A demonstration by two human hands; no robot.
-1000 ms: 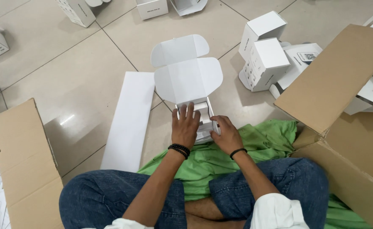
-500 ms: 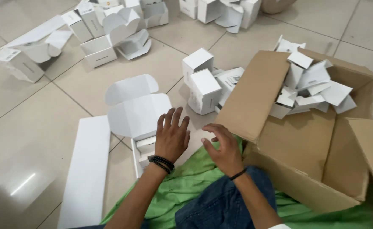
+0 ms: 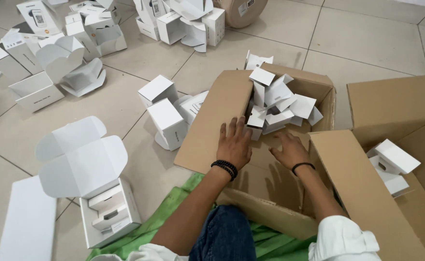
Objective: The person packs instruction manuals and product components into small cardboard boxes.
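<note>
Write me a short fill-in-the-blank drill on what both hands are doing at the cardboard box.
1. Both hands reach into an open box made of ____.
2. The left hand wears a ____ beaded bracelet.
3. The small folded cartons piled inside the cardboard box are ____ in colour.
4. The cloth under the person's legs is ____.

Missing words: cardboard; black; white; green

1. Looks like a makeshift packing area, prob. a stockroom or home floor w/ pale floor tiles (image 3: 367,43).
2. Open brown cardboard cartons (image 3: 212,130) hold small white boxes (image 3: 280,104).
3. More folded white boxes (image 3: 166,121) scattered about; green cloth (image 3: 173,208) as seat.
</note>
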